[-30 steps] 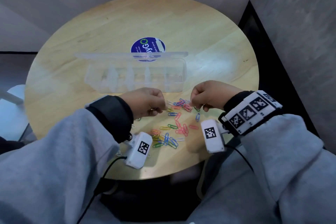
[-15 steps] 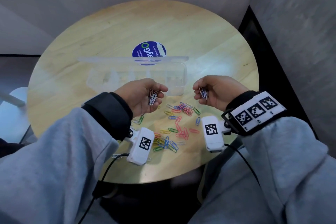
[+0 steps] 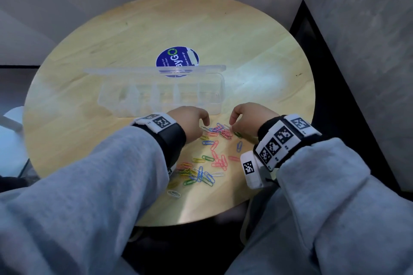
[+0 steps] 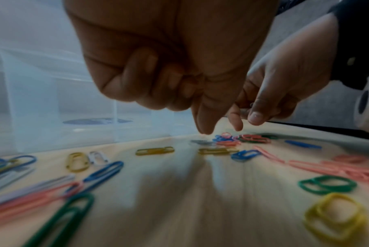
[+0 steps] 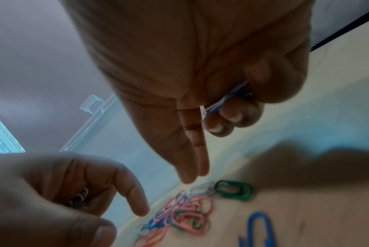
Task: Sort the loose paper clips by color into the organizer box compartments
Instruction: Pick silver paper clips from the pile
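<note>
Returning from a raised position half a second ago, both hands are down over the far paper clip pile: right hand keeps blue clips curled in, left hand palms pale clips; organizer box remains unfilled.

1. Both forearms, in grey sleeves, reach forward side by side, wrists turned palm down.
2. The left hand has its outer fingers curled into the palm, thumb and forefinger pointing down.
3. The right hand mirrors it; its curled fingers seem to clasp something blue and white, blurred.
</note>
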